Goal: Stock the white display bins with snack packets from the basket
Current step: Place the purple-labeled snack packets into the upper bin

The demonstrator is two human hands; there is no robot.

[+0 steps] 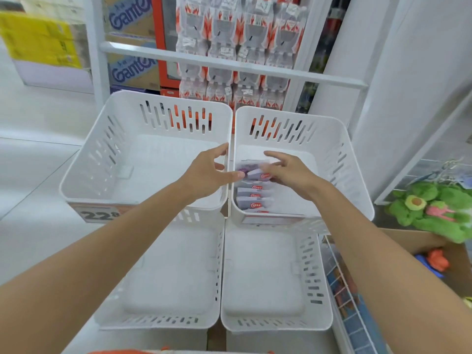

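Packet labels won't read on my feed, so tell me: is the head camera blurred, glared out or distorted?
Head view: motion blur softens the snack packets and right hand, worst on the yellow carton at upper left; flat bright light washes out the upper right bin, shadows faint; wide-angle lens bows edges.

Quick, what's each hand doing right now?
Left hand: open, fingertip at the snack packet.
Right hand: holding that snack packet.

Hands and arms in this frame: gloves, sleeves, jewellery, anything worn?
Nothing worn shows. Left hand and right hand are bare: no gloves, rings or watch. Left forearm and right forearm are uncovered to the frame's edge, no sleeve in view. An orange fabric sliver at the bottom edge may be clothing.
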